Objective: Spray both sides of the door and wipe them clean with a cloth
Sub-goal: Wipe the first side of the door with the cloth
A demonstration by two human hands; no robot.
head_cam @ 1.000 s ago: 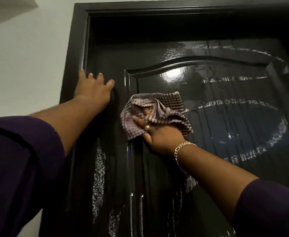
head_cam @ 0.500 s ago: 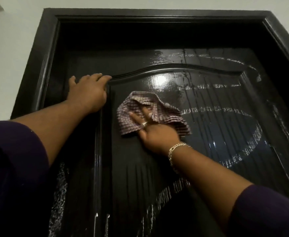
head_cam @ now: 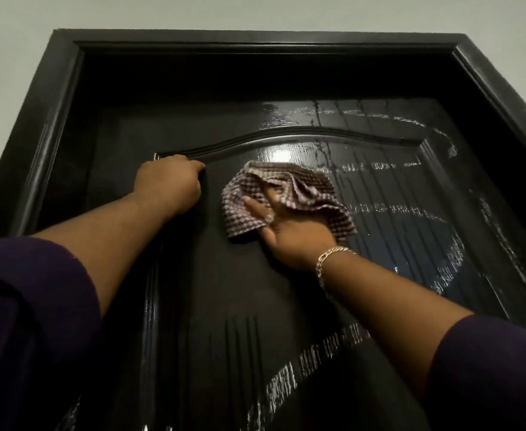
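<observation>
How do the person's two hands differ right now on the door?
The right hand lies with fingers spread on the checked cloth, pressing it to the door; the left hand holds no cloth and touches the door bare. The left hand's fingers curl against the raised moulding; the right sits lower, on the flat panel. Only the right shows a ring and a bracelet. Both touch the door.

No writing, label, brand, number or sign is showing anywhere in this view.
</observation>
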